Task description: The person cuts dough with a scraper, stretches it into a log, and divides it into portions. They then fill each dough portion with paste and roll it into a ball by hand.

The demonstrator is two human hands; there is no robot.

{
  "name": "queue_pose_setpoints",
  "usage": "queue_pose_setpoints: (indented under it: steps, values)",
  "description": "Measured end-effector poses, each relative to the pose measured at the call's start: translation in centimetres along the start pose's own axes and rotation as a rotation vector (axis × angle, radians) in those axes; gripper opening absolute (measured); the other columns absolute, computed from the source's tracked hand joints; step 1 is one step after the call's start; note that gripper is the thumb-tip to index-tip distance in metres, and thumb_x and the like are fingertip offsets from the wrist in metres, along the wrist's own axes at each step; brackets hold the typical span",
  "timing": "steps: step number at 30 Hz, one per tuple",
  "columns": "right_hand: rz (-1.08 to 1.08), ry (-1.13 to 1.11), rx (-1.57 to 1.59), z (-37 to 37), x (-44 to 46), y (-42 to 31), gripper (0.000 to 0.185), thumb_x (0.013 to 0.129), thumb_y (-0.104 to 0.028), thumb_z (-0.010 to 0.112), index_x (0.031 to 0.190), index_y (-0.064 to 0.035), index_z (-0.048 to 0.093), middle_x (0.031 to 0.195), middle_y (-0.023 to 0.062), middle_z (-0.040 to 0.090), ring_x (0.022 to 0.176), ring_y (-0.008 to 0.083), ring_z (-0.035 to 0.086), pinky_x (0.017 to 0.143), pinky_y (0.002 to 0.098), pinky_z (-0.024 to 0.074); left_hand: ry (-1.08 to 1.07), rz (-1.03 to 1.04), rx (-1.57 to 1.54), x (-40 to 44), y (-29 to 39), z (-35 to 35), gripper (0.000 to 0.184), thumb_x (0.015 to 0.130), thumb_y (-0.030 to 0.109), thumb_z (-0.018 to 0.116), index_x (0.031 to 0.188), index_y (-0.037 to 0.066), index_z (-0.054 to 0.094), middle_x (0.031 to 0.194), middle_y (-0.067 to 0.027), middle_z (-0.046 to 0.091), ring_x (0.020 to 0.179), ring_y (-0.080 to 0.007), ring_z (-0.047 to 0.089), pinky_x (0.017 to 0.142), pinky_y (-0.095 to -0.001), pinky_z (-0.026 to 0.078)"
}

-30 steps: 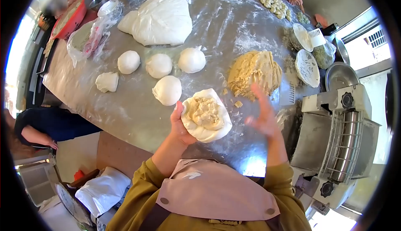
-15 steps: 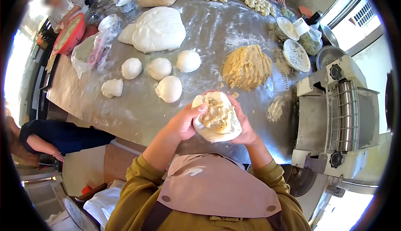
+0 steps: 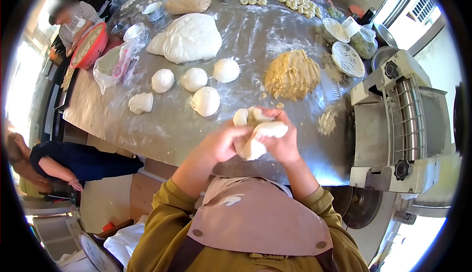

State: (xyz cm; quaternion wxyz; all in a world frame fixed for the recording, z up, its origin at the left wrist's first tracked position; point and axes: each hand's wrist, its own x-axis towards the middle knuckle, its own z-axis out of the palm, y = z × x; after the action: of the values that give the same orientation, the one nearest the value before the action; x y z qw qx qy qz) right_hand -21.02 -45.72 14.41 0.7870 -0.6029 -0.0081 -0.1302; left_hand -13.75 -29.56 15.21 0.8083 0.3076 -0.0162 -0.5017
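Between both hands, above the front of the steel table (image 3: pixel 162 146), is a piece of white dough (image 3: pixel 252 148) with its edges folded up around a pale filling that is mostly covered. My left hand (image 3: pixel 222 143) grips its left side, thumb pressed on the dough. Fingers of my right hand (image 3: pixel 282 141) wrap the right side and pinch the rim. Beyond the hands sits a crumbly mound of yellowish filling (image 3: pixel 291 74). To the left lie several round dough balls (image 3: pixel 205 101) and a smaller, uneven dough piece (image 3: pixel 141 103).
A large dough mass (image 3: pixel 191 38) lies farther back. On the right stands a dough roller machine (image 3: pixel 407 119), near a floury plate (image 3: pixel 348 59) and a clear scraper (image 3: pixel 330 86). A red basin (image 3: pixel 90 46) is at the far left, with a person beside it. Other people stand left and at the back.
The dough was spread open with its filling showing; now its edges are gathered up over the filling. My right hand has moved over the top rim. The view has shifted slightly.
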Motion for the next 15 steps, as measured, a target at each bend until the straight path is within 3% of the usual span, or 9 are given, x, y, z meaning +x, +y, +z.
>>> queue_pose_setpoints:
  steps: [2,3,6,8,11,12,13,14,15]
  values:
    - [0.266,0.195,0.516,-0.1,0.1,-1.0,0.045,0.080,-0.009,0.079,0.115,-0.0055,0.050,0.120,0.0126,0.060,0.107,0.0230,0.061,0.093,0.0394,0.0526,-0.123,-0.071,-0.062,-1.9,2.3,1.8,0.077,0.080,0.010,0.074,0.146,0.006,0.033,0.134,-0.0106,0.052,0.122,-0.0231,0.054,0.094,-0.0354,0.051]
    - [0.301,0.313,0.604,-0.3,0.1,-0.7,0.042,0.084,-0.008,0.075,0.116,-0.0059,0.048,0.111,0.0105,0.062,0.100,0.0218,0.063,0.088,0.0375,0.0548,-0.109,0.056,0.232,-2.0,2.0,2.5,0.081,0.079,0.013,0.077,0.146,0.005,0.032,0.135,-0.0110,0.051,0.122,-0.0231,0.053,0.095,-0.0353,0.050]
    - [0.337,0.324,0.532,0.1,-0.7,-0.6,0.042,0.086,-0.014,0.074,0.118,-0.0066,0.047,0.109,0.0092,0.062,0.100,0.0209,0.063,0.087,0.0365,0.0548,0.019,0.419,0.989,-1.9,-0.9,3.5,0.093,0.074,0.020,0.084,0.147,0.003,0.028,0.135,-0.0118,0.050,0.123,-0.0222,0.052,0.097,-0.0342,0.047]
    - [0.363,0.346,0.467,0.7,-1.2,-0.5,0.042,0.084,-0.006,0.074,0.116,-0.0063,0.047,0.105,0.0092,0.061,0.096,0.0188,0.063,0.081,0.0338,0.0552,0.216,0.640,1.356,-1.0,-2.5,2.1,0.097,0.072,0.022,0.086,0.147,0.002,0.027,0.135,-0.0118,0.050,0.123,-0.0203,0.051,0.096,-0.0325,0.046]
    - [0.319,0.317,0.451,0.8,-2.0,0.8,0.043,0.085,-0.001,0.071,0.120,-0.0057,0.046,0.110,0.0098,0.061,0.097,0.0186,0.063,0.081,0.0320,0.0543,0.234,0.642,0.934,0.0,-4.3,0.8,0.070,0.075,0.019,0.083,0.132,0.000,0.047,0.119,-0.0095,0.059,0.110,-0.0149,0.056,0.091,-0.0309,0.048]
    - [0.229,0.217,0.519,0.2,-2.3,1.5,0.043,0.088,-0.013,0.071,0.123,-0.0067,0.046,0.113,0.0115,0.061,0.104,0.0216,0.061,0.087,0.0344,0.0527,0.275,0.670,0.852,0.1,-4.3,0.5,0.062,0.076,0.018,0.082,0.127,-0.001,0.052,0.114,-0.0086,0.062,0.106,-0.0139,0.057,0.090,-0.0309,0.049]
    - [0.126,0.046,0.611,-0.3,-2.3,1.8,0.044,0.095,-0.041,0.060,0.122,-0.0081,0.049,0.117,0.0135,0.060,0.111,0.0269,0.058,0.095,0.0400,0.0491,0.315,0.689,0.881,-0.1,-4.2,0.7,0.051,0.076,0.017,0.081,0.118,0.000,0.058,0.106,-0.0082,0.064,0.099,-0.0141,0.060,0.085,-0.0313,0.050]
    - [0.226,0.080,0.690,-0.6,-2.0,1.2,0.062,0.094,-0.063,0.042,0.120,-0.0080,0.052,0.121,0.0152,0.059,0.115,0.0309,0.056,0.099,0.0445,0.0457,0.357,0.707,0.905,-0.2,-3.9,0.9,0.040,0.076,0.017,0.081,0.108,0.000,0.063,0.097,-0.0078,0.067,0.091,-0.0144,0.063,0.080,-0.0317,0.051]
    - [0.180,0.053,0.714,-0.1,-1.7,0.4,0.070,0.094,-0.069,0.031,0.119,-0.0070,0.054,0.122,0.0148,0.058,0.113,0.0313,0.057,0.100,0.0454,0.0448,0.320,0.740,1.026,-0.6,-3.5,1.2,0.037,0.075,0.019,0.080,0.104,0.002,0.065,0.093,-0.0084,0.067,0.087,-0.0165,0.064,0.076,-0.0324,0.050]
